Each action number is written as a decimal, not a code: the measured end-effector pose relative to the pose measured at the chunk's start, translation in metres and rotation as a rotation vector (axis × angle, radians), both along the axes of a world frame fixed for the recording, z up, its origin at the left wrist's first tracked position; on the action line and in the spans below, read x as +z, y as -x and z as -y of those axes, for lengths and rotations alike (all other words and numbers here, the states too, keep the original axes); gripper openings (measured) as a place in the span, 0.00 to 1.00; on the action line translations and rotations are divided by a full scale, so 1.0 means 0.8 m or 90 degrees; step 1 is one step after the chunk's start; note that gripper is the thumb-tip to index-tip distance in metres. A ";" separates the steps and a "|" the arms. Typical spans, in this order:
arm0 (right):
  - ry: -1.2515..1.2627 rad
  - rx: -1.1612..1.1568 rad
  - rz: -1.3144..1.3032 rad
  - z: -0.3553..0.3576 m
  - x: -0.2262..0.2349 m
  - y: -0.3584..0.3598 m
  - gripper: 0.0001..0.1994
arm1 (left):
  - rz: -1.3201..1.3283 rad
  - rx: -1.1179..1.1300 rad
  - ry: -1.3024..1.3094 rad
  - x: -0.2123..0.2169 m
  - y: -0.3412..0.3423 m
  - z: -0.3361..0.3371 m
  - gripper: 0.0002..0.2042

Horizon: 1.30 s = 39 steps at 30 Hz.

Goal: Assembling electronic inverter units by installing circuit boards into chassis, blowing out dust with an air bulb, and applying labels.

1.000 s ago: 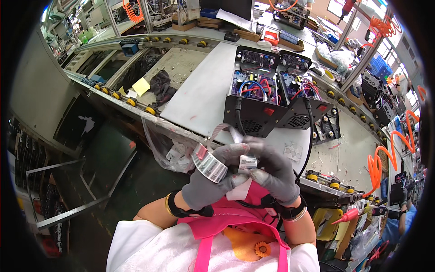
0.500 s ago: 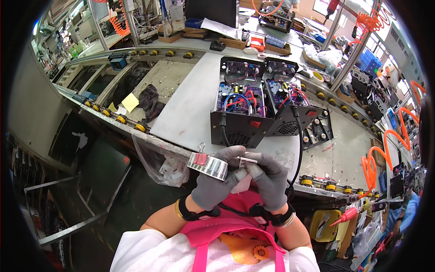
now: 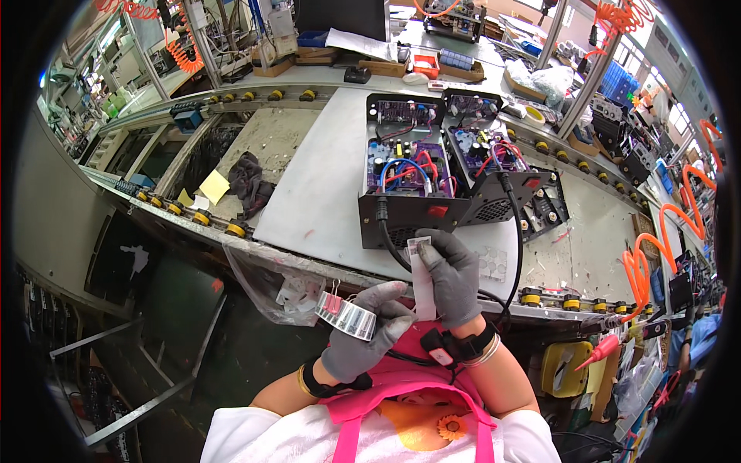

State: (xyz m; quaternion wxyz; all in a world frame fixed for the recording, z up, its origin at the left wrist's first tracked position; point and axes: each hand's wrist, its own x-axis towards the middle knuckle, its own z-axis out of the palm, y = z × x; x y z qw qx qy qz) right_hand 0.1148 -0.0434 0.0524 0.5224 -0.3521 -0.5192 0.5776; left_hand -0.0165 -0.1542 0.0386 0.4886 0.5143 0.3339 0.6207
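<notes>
My left hand (image 3: 361, 339), in a grey glove, is closed on a roll of labels (image 3: 351, 320) with printed bars. A pink binder clip (image 3: 332, 304) grips the roll's edge. My right hand (image 3: 454, 272), gloved too, pinches the top of a narrow white strip (image 3: 422, 289), which hangs down toward my left fingers. Whether the strip's lower end joins the roll is hard to make out. Just beyond my right hand stands an open black metal case (image 3: 413, 220) with purple circuit boards and a red switch. A second such case (image 3: 494, 201) sits beside it on the right.
Black cables (image 3: 515, 258) run from both cases toward me. A black panel with round fittings (image 3: 544, 207) lies at the right. Roller tracks (image 3: 201, 218) edge the bench. A plastic bag (image 3: 289, 297) hangs at its front. An orange coiled hose (image 3: 637, 282) dangles at the right.
My hands have moved apart. The right one has gone up and right with the white strip, now showing at length; the left has lowered slightly with the label roll.
</notes>
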 end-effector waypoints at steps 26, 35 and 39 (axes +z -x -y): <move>0.011 -0.146 -0.065 -0.015 0.010 0.057 0.09 | -0.021 0.014 0.007 -0.023 0.032 0.027 0.22; -0.001 -0.192 -0.067 -0.022 0.015 0.062 0.09 | -0.018 0.014 0.014 -0.031 0.035 0.029 0.22; 0.027 -0.203 -0.060 -0.019 0.020 0.060 0.08 | -0.015 0.025 0.043 -0.026 0.034 0.028 0.22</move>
